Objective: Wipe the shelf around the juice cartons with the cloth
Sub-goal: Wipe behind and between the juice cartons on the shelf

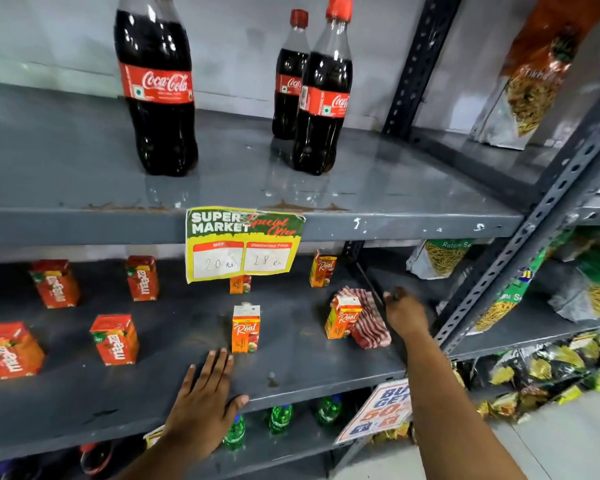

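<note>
Striped cloth (pixel 369 320) bunched near shelf (pixel 309 375) right edge beside Real carton (pixel 342 317) — just left of curled, empty right hand (pixel 404 315); left hand (pixel 205 396) flat, released.

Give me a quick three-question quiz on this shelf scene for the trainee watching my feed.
1. True or false: the left hand is holding the striped cloth.
2. What stands on the shelf above the juice cartons? A) cola bottles B) green bottles C) snack bags
3. Fill in: the cloth lies right beside an orange ____ at the right end of the shelf.

Key:
1. False; it lies flat on the shelf, and the right hand is next to the cloth.
2. A, cola bottles.
3. Carton.
</note>
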Demonstrator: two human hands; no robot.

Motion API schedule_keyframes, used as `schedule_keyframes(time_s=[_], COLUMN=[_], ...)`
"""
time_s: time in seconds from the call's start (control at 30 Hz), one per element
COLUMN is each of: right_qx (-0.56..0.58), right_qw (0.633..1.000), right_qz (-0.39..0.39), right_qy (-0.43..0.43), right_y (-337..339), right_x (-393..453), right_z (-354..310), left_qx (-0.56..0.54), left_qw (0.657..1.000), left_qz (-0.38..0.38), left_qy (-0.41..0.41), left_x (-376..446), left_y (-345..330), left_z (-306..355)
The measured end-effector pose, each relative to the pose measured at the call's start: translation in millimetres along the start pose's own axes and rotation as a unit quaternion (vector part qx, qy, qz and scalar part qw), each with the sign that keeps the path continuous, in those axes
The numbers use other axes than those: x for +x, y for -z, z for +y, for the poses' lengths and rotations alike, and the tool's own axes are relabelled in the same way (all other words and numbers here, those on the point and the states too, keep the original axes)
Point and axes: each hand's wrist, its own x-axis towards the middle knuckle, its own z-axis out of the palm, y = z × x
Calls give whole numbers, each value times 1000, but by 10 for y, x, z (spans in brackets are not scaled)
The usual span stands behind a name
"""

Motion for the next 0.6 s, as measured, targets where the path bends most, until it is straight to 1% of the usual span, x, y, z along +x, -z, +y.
schedule_keyframes(time_s=[0.1, 0.17, 0.27, 0.37, 0.43, 0.53, 0.57, 0.6], right_qx=[-28, -55, -58, -16, -5, -28, -32, -60], right_qw=[998, 994, 990, 991, 989, 983, 982, 980], right_qz=[-32, -69, -103, -109, -114, -131, -116, -104], right_qy=[43, 65, 78, 78, 89, 128, 147, 156], right_y=[-145, -240, -363, -538, -566, -685, -719, -752], right_x=[-101, -111, -81, 122, 173, 366, 446, 481], right_z=[85, 145, 213, 323, 264, 260, 282, 323], left_qx=[-19, -22, -49, -71, -81, -50, -38, -29], left_qw=[1000, 1000, 998, 994, 991, 990, 989, 988], left_qz=[-9, 4, 21, 57, 88, 114, 123, 135], left_qy=[1, 6, 24, 52, 66, 65, 68, 73], left_x=[5, 34, 43, 75, 175, 322, 357, 371], left_y=[38, 35, 98, 151, 141, 19, -20, -59], left_z=[24, 26, 1, -72, -139, -181, -171, -166])
